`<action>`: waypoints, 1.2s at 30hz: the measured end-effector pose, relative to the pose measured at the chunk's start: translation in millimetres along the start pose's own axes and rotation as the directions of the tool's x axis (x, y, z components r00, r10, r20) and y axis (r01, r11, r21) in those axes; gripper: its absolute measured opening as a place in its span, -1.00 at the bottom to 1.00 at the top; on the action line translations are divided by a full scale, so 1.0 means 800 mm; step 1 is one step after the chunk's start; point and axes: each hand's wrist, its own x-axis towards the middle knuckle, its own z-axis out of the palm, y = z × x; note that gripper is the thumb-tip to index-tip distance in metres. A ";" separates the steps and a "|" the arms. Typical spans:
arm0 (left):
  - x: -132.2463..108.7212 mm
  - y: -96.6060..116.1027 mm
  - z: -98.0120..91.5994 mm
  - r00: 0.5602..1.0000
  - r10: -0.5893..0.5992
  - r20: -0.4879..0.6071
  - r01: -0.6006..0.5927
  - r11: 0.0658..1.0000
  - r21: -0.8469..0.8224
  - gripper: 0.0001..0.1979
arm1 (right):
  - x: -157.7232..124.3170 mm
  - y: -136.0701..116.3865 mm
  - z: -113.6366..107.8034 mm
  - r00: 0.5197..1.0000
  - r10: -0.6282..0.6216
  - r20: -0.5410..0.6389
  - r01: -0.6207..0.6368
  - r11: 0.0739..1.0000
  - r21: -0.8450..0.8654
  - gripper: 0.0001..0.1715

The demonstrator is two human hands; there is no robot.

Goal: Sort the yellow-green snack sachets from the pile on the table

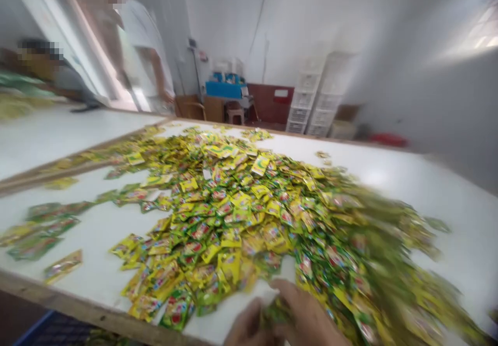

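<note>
A big heap of small yellow and green sachets (249,216) covers the middle of a white table (389,172). At the bottom edge of the view my two hands meet at the heap's near side. My left hand (249,328) is curled, and my right hand (307,317) lies beside it with its back up. Between them sits a small bunch of green sachets (273,312), with the fingers of both hands closed round it. The picture is smeared by motion, most of all on the right.
Loose sachets (39,232) lie scattered on the table's left part. A wooden rim (78,304) runs along the near edge. A second white table (46,133) stands to the left. Two people (143,50) are at the back left. White crates (315,97) are stacked by the far wall.
</note>
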 end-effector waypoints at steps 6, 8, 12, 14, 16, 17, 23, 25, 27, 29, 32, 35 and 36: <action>0.006 -0.025 -0.002 0.997 0.063 0.048 -0.066 0.997 0.051 -0.71 | -0.001 -0.004 -0.010 0.996 -0.042 0.074 0.041 0.999 0.010 -0.80; 0.008 -0.022 -0.004 0.998 0.056 0.035 -0.060 0.992 0.108 -0.66 | -0.003 -0.002 -0.006 0.991 -0.073 0.108 0.072 0.997 0.009 -0.79; 0.007 -0.018 -0.003 1.000 0.017 0.019 -0.020 0.979 0.202 -0.73 | -0.015 0.005 -0.006 0.991 -0.038 0.125 0.028 0.996 0.081 -0.80; 0.006 -0.015 -0.002 1.000 0.008 0.005 -0.009 0.981 0.196 -0.69 | -0.022 0.005 -0.008 0.994 0.000 0.108 -0.009 0.996 0.084 -0.72; 0.004 -0.010 -0.001 0.999 0.001 -0.037 0.005 0.987 0.161 -0.64 | -0.027 0.005 -0.008 0.990 0.012 0.141 -0.026 0.995 0.095 -0.68; 0.003 -0.007 0.000 0.998 -0.015 -0.066 0.024 0.991 0.135 -0.64 | -0.030 0.005 -0.008 0.988 0.016 0.154 -0.035 0.992 0.121 -0.69; 0.003 0.016 0.009 0.979 -0.205 -0.017 0.200 0.967 -0.158 -0.75 | -0.044 0.021 0.014 0.906 0.406 0.121 -0.373 0.630 0.681 -0.82; 0.005 0.017 0.012 0.974 -0.227 0.012 0.223 0.943 -0.246 -0.75 | -0.044 0.023 0.026 0.848 0.471 0.243 -0.434 0.355 0.828 -0.65; 0.005 0.017 0.013 0.971 -0.239 0.012 0.233 0.935 -0.266 -0.72 | -0.041 0.022 0.037 0.800 0.498 0.334 -0.472 0.181 0.863 -0.60; 0.005 0.015 0.012 0.972 -0.235 -0.014 0.224 0.944 -0.243 -0.75 | -0.035 0.020 0.042 0.762 0.550 0.342 -0.504 0.174 0.846 -0.62; 0.005 0.009 0.005 0.980 -0.155 -0.121 0.143 0.984 -0.107 -0.76 | -0.028 0.021 0.040 0.823 0.529 0.206 -0.465 0.418 0.781 -0.72; 0.006 -0.004 -0.004 0.975 -0.029 -0.222 0.055 0.993 0.109 -0.73 | -0.026 0.025 0.034 0.905 0.408 0.117 -0.369 0.617 0.695 -0.75; 0.007 -0.008 -0.006 0.971 0.006 -0.240 0.035 0.986 0.164 -0.73 | -0.027 0.026 0.032 0.912 0.396 0.108 -0.359 0.642 0.678 -0.75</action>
